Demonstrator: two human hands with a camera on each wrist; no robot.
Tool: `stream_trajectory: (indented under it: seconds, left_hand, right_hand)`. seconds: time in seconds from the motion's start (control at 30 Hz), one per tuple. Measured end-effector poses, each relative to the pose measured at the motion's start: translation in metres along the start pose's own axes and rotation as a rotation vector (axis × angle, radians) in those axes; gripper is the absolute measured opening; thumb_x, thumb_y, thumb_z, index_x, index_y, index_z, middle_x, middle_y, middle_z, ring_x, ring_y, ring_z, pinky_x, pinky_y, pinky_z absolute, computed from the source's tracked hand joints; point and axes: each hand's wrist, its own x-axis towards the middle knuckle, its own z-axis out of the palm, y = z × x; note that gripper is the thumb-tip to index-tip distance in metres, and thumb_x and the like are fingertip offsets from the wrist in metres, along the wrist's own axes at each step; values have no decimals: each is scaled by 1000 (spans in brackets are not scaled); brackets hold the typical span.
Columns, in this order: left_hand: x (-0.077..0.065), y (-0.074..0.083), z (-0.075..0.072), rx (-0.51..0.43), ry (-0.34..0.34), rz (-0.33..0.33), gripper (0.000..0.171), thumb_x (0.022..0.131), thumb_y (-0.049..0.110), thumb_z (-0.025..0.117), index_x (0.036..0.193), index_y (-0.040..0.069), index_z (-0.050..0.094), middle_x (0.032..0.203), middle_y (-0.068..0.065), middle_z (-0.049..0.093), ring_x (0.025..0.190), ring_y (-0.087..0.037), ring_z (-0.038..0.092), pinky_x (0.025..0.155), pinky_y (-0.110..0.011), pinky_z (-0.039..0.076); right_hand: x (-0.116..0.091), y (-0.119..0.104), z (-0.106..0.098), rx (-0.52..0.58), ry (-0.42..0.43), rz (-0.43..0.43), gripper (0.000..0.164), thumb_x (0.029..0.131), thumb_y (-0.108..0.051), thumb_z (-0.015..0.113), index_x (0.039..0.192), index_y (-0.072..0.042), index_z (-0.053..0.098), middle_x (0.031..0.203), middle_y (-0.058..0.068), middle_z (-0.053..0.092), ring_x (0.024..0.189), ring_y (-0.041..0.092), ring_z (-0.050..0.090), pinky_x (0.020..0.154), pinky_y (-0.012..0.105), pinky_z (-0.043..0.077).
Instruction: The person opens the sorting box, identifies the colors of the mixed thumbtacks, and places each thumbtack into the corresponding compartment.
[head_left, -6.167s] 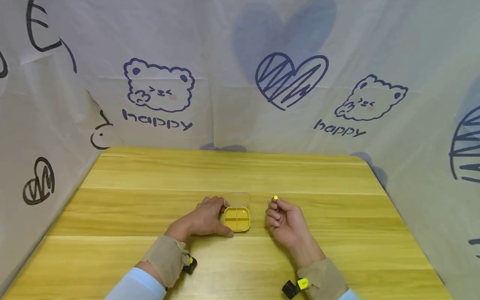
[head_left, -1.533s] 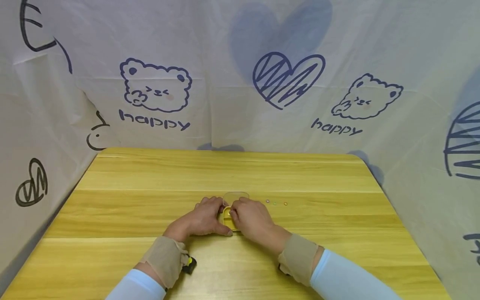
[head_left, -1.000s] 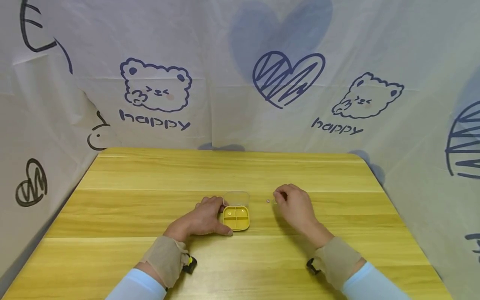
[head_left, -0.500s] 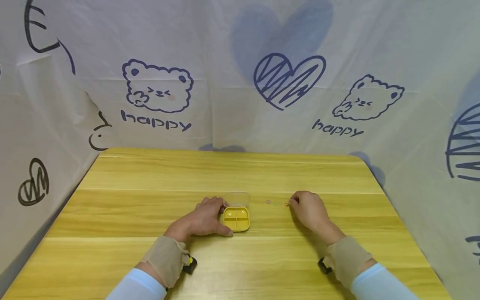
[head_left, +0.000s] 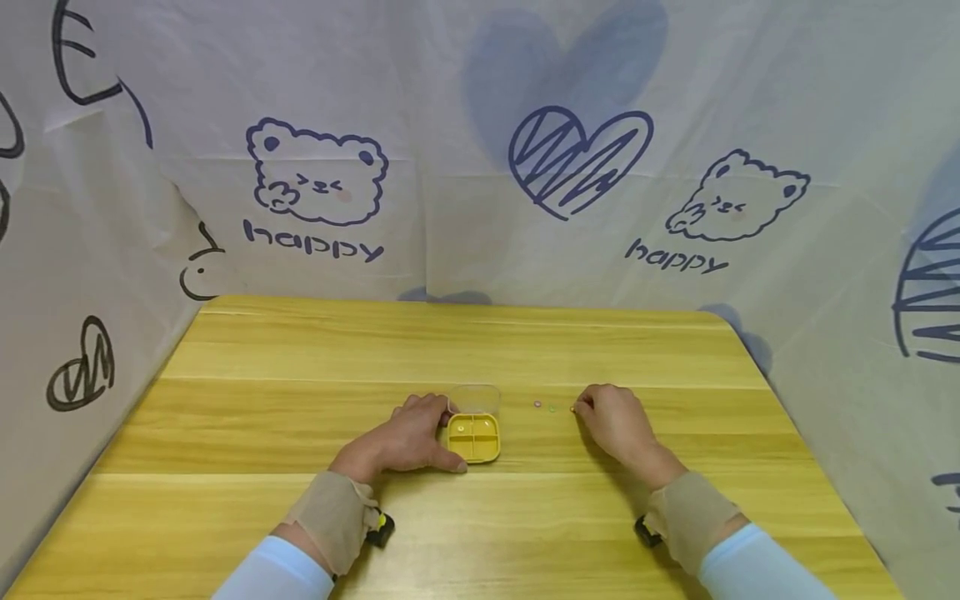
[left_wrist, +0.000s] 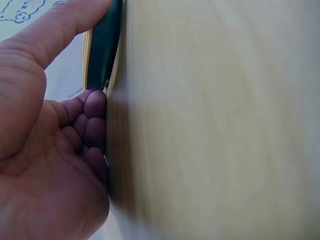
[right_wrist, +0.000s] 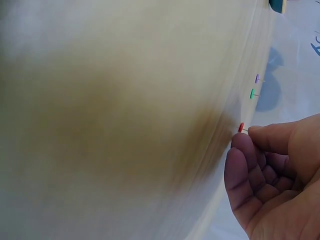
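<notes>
A small yellow pill box (head_left: 473, 450) lies open on the table, four-sectioned, its clear lid (head_left: 474, 398) folded back. My left hand (head_left: 408, 435) holds it at its left side, thumb at the front corner and fingers behind. A thumbtack (head_left: 461, 428) sits in the back left compartment. To the right, my right hand (head_left: 618, 422) pinches the upright pin of a red thumbtack (right_wrist: 241, 127) between thumb and forefinger, its head at the table. Left of these fingers, a green thumbtack (right_wrist: 252, 93) and a purple thumbtack (right_wrist: 257, 79) stand point up.
The wood-grain table (head_left: 300, 350) is backed by a white cloth (head_left: 450, 208) with blue drawings. A small black camera (head_left: 381, 529) is strapped to my left wrist, another (head_left: 648, 532) to the right.
Earlier my right hand held a yellow-headed thumbtack; it then reached over the box, and a tack now sits there. The hand has since moved right to the red thumbtack. My left hand stays put.
</notes>
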Motion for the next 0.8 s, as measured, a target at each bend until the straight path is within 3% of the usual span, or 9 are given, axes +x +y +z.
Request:
stream_trajectory:
  seconds: [0.13,0.8]
  left_hand:
    - [0,0,0,1,-1,-2,68,66,48,84,116,13,55,104,2,56,99,-21,42,88,-44,32]
    - [0,0,0,6,-2,-9,68,65,49,84,117,15,55,105,3,56,99,-20,42,89,-43,32]
  right_hand:
    - [1,-2,1,-19,-8,-1,13,93,-18,64,91,-7,71,84,5,71,75,17,64,67,37,54]
    - [3,-4,-1,-31,-27,7,14,94,-16,60,88,-7,69,77,3,67,60,13,54,57,30,48]
